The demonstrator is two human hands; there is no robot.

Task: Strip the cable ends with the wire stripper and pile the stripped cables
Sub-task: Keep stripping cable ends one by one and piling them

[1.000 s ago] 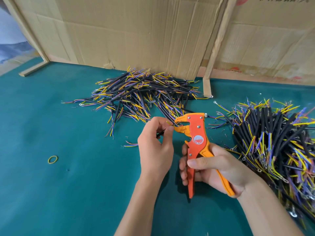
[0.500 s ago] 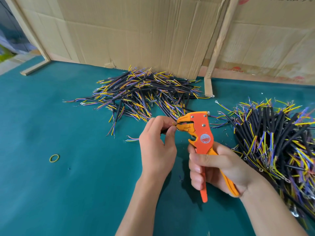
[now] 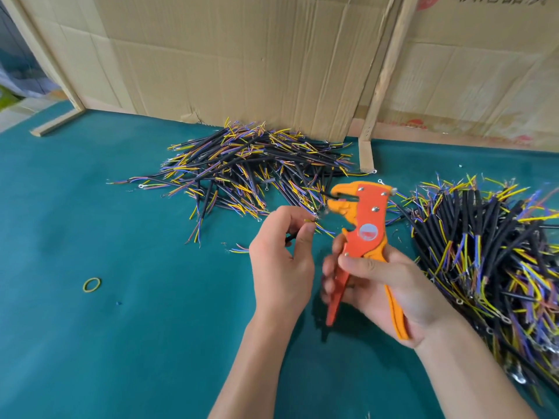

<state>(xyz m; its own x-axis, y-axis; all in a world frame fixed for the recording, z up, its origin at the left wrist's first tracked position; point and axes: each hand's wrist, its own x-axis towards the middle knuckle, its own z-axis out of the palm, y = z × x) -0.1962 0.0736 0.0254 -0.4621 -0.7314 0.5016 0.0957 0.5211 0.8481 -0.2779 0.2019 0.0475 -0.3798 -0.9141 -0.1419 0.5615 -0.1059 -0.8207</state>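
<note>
Nearest the camera, the right hand (image 3: 390, 285) is wrapped around the handles of the orange wire stripper (image 3: 361, 237), head pointing up and away. The stripper's jaws stand slightly apart, with nothing clearly between them. Just to the left, the left hand (image 3: 281, 261) pinches one short black cable (image 3: 292, 236) between thumb and fingers. Its coloured wire ends point toward the stripper head and lie near it, apart from the jaws. The ends are blurred, so whether bare metal shows on them cannot be told.

On the green table (image 3: 151, 343), a yellow rubber band (image 3: 91, 284) lies well to the left of the hands.

Beyond the hands, a loose pile of cables (image 3: 242, 167) lies against the cardboard wall (image 3: 242, 62). This is judged to be the stripped stock. To the right, a larger, denser heap (image 3: 490, 252) reaches toward the camera along the table edge. It is judged to be the stock awaiting work.

Judged status: partly complete, with a substantial quantity of cables left.
</note>
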